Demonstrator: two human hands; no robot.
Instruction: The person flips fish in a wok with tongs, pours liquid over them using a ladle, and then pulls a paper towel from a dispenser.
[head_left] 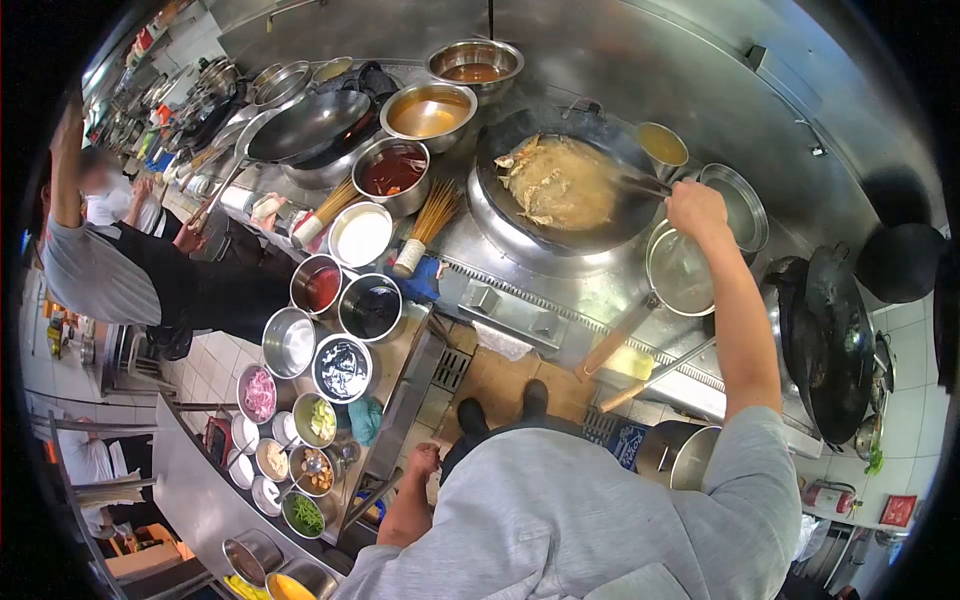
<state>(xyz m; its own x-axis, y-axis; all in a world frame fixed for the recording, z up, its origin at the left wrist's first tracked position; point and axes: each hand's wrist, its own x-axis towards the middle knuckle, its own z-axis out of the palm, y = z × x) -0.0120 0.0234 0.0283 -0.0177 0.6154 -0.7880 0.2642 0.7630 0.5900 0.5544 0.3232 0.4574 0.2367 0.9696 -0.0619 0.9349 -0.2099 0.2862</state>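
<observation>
My right hand [697, 208] is closed at the wok's right rim, gripping a dark, narrow utensil [645, 185] that points into the wok; its kind I cannot tell. Cloudy tan broth with pale, ragged pieces, apparently fish [535, 185], fills the middle of the black wok [500, 135]. Beside that hand are a metal cup of yellowish liquid [662, 143] and a strainer [680, 270] with a wooden handle. My left hand [425, 462] hangs low by my left side, fingers curled, with nothing visible in it.
Bowls of amber liquid [430, 112] and dark red sauce [393, 172] stand left of the wok, near bamboo brushes [434, 215]. Containers of sauces and chopped ingredients [317, 420] crowd the side counter. At left, another person [110, 270] holds a long-handled ladle. Black woks [832, 340] lean at right.
</observation>
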